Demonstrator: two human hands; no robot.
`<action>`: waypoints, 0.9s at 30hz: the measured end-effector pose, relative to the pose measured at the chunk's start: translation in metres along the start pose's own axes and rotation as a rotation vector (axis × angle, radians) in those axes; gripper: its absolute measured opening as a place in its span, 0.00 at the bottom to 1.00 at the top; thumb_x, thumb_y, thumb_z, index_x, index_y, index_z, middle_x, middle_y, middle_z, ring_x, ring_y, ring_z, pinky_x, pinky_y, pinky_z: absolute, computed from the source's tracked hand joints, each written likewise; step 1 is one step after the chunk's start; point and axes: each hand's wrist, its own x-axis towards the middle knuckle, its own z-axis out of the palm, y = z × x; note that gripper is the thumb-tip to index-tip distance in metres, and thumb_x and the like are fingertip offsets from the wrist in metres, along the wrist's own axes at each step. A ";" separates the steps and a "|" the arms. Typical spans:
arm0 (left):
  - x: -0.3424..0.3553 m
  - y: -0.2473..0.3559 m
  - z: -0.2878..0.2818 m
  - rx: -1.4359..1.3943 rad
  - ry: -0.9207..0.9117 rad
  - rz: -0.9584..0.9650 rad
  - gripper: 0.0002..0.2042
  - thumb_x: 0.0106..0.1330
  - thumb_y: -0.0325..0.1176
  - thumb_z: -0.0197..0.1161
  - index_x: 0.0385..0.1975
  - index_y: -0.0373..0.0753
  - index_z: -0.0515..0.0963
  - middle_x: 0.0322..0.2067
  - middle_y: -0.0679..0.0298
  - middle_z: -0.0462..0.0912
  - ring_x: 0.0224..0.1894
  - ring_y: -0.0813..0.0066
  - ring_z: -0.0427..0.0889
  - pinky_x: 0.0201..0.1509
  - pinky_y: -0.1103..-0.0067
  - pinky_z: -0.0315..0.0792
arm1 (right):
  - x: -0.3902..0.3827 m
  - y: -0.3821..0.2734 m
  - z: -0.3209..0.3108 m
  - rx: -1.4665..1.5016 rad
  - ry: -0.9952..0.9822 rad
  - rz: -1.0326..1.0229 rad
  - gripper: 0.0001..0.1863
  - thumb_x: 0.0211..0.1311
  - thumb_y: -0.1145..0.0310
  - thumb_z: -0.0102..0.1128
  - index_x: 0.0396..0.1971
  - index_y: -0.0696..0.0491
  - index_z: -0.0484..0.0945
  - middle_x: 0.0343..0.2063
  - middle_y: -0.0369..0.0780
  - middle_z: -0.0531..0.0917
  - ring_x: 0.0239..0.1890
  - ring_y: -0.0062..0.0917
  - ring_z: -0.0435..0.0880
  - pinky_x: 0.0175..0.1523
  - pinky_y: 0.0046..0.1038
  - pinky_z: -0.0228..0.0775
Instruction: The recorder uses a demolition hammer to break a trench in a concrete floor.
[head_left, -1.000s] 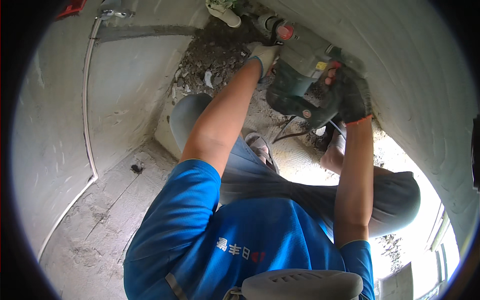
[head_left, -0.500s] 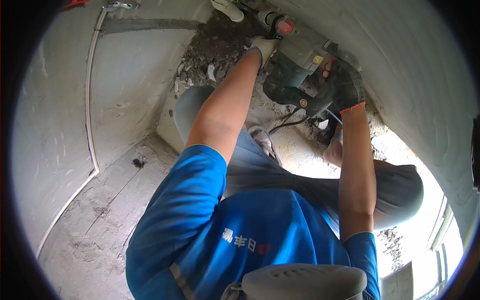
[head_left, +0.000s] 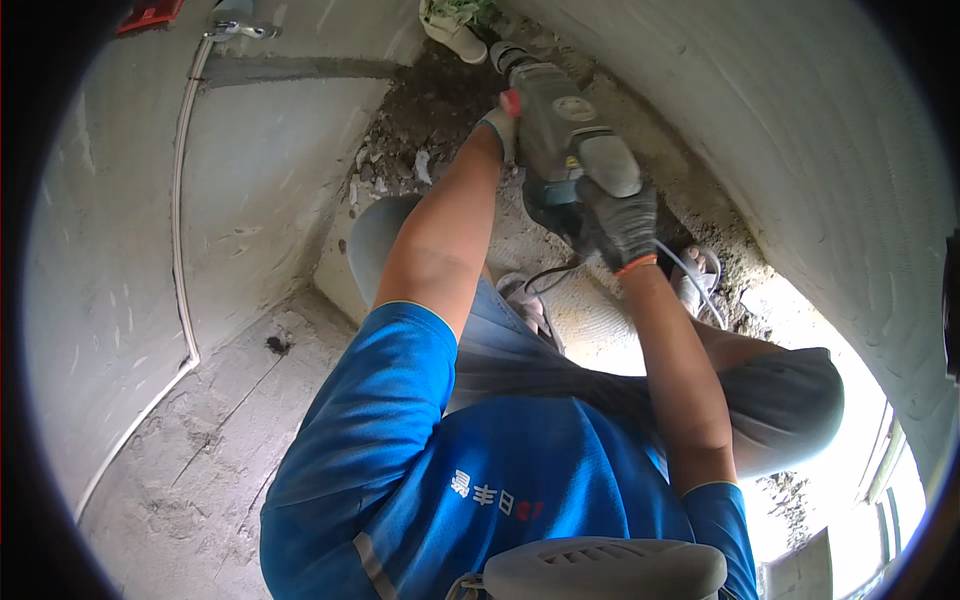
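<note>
Rotary hammer (head_left: pixel 556 120): slanting between both hands, its nose pointing toward the pale pipe elbow (head_left: pixel 464 42) beside dark rubble (head_left: pixel 418 118).
Right grip (head_left: pixel 622 220): dark-gloved, curling closed around the rear handle.
Left grip (head_left: pixel 503 133): pale-gloved, bracing beside the red knob (head_left: pixel 511 103); I can't tell how far its fingers are closing.
Pipe elbow: sitting near the nose, risking a crack if the tool is skidding.
Power cord (head_left: pixel 550 271): looping near the left sandal (head_left: pixel 538 320), possibly snagging if that foot is shifting.
</note>
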 end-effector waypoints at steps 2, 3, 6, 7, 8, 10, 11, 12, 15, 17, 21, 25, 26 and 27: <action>0.026 -0.031 0.100 -0.106 0.025 -0.411 0.19 0.68 0.45 0.48 0.54 0.41 0.69 0.54 0.58 0.73 0.55 0.66 0.72 0.59 0.70 0.65 | -0.001 0.050 -0.043 -0.112 0.191 0.138 0.15 0.47 0.70 0.63 0.36 0.58 0.75 0.28 0.41 0.80 0.31 0.21 0.79 0.34 0.24 0.71; 0.032 -0.020 0.155 -0.131 -0.036 -0.420 0.19 0.68 0.45 0.48 0.54 0.41 0.69 0.54 0.58 0.73 0.55 0.66 0.72 0.59 0.70 0.65 | 0.012 0.041 -0.075 0.082 0.065 0.285 0.15 0.48 0.68 0.63 0.36 0.59 0.76 0.27 0.42 0.80 0.28 0.23 0.80 0.32 0.26 0.72; 0.016 0.021 0.196 -0.141 0.088 -0.372 0.21 0.69 0.44 0.47 0.57 0.41 0.66 0.56 0.59 0.70 0.57 0.66 0.70 0.61 0.71 0.63 | 0.018 -0.018 -0.093 0.446 -0.079 0.395 0.13 0.52 0.67 0.62 0.34 0.59 0.77 0.24 0.40 0.80 0.23 0.23 0.80 0.29 0.28 0.72; 0.000 0.001 0.148 -0.002 -0.031 -0.154 0.21 0.69 0.44 0.47 0.57 0.40 0.65 0.57 0.59 0.70 0.57 0.67 0.69 0.61 0.71 0.63 | 0.006 -0.059 -0.080 0.317 -0.188 0.428 0.13 0.52 0.67 0.62 0.34 0.59 0.77 0.24 0.40 0.81 0.24 0.23 0.80 0.30 0.28 0.72; -0.014 -0.004 0.119 0.146 -0.196 0.054 0.22 0.69 0.43 0.47 0.58 0.40 0.64 0.57 0.58 0.69 0.57 0.67 0.69 0.61 0.72 0.63 | -0.005 -0.084 -0.075 0.172 -0.255 0.443 0.13 0.52 0.66 0.62 0.34 0.59 0.77 0.24 0.39 0.81 0.25 0.23 0.80 0.31 0.27 0.71; -0.008 0.006 0.173 -0.041 -0.189 -0.061 0.21 0.68 0.43 0.47 0.57 0.40 0.65 0.56 0.59 0.70 0.56 0.68 0.70 0.60 0.72 0.64 | -0.024 -0.079 -0.089 0.077 -0.220 0.385 0.12 0.53 0.66 0.61 0.34 0.58 0.77 0.25 0.39 0.81 0.26 0.23 0.80 0.32 0.26 0.71; -0.031 0.010 0.207 -0.210 -0.166 -0.198 0.20 0.68 0.42 0.48 0.56 0.40 0.66 0.56 0.59 0.71 0.56 0.68 0.71 0.60 0.72 0.64 | -0.038 -0.078 -0.104 -0.002 -0.205 0.338 0.12 0.53 0.65 0.61 0.34 0.58 0.77 0.26 0.39 0.82 0.27 0.22 0.81 0.33 0.25 0.71; -0.051 0.028 0.228 -0.363 -0.119 -0.329 0.20 0.68 0.42 0.48 0.56 0.40 0.67 0.55 0.59 0.71 0.55 0.68 0.71 0.60 0.72 0.65 | -0.050 -0.078 -0.109 -0.016 -0.190 0.333 0.12 0.53 0.65 0.61 0.34 0.58 0.77 0.26 0.39 0.82 0.27 0.22 0.81 0.33 0.25 0.71; -0.085 0.066 0.234 -0.664 0.012 -0.583 0.18 0.68 0.41 0.48 0.54 0.40 0.69 0.54 0.60 0.73 0.54 0.68 0.72 0.59 0.72 0.66 | -0.083 -0.062 -0.093 0.174 -0.302 0.431 0.10 0.52 0.68 0.63 0.33 0.56 0.77 0.27 0.38 0.82 0.30 0.21 0.81 0.36 0.23 0.72; -0.088 0.044 0.198 -0.779 -0.011 -0.499 0.15 0.68 0.38 0.49 0.51 0.40 0.72 0.49 0.61 0.76 0.50 0.69 0.75 0.56 0.73 0.69 | -0.098 -0.052 -0.065 0.264 -0.333 0.508 0.09 0.50 0.72 0.64 0.33 0.55 0.76 0.27 0.37 0.81 0.31 0.21 0.81 0.36 0.24 0.72; -0.082 0.013 0.124 0.161 -0.361 0.431 0.19 0.65 0.44 0.46 0.51 0.43 0.73 0.50 0.60 0.77 0.50 0.66 0.76 0.53 0.72 0.70 | -0.107 -0.035 -0.009 -0.015 -0.358 0.185 0.10 0.49 0.69 0.63 0.31 0.56 0.76 0.25 0.39 0.80 0.30 0.24 0.81 0.36 0.28 0.73; -0.047 0.010 0.149 -0.980 -0.062 -0.660 0.14 0.68 0.37 0.50 0.48 0.40 0.74 0.43 0.60 0.80 0.42 0.68 0.79 0.50 0.70 0.73 | -0.096 -0.012 -0.005 0.037 -0.177 0.456 0.06 0.54 0.74 0.58 0.33 0.54 0.74 0.29 0.35 0.78 0.32 0.19 0.77 0.39 0.20 0.67; -0.038 -0.007 0.157 -0.857 -0.218 -0.349 0.14 0.67 0.38 0.51 0.47 0.41 0.75 0.43 0.59 0.80 0.42 0.67 0.80 0.49 0.70 0.73 | -0.089 0.009 -0.007 0.048 -0.198 0.408 0.06 0.54 0.74 0.58 0.32 0.53 0.74 0.28 0.35 0.78 0.32 0.19 0.76 0.38 0.20 0.67; -0.023 -0.057 0.110 -0.851 -0.143 -0.323 0.14 0.67 0.38 0.51 0.47 0.41 0.75 0.43 0.59 0.80 0.42 0.67 0.80 0.49 0.70 0.73 | -0.099 -0.012 0.007 0.213 -0.253 0.401 0.06 0.54 0.74 0.58 0.33 0.53 0.74 0.27 0.35 0.78 0.30 0.19 0.76 0.37 0.20 0.67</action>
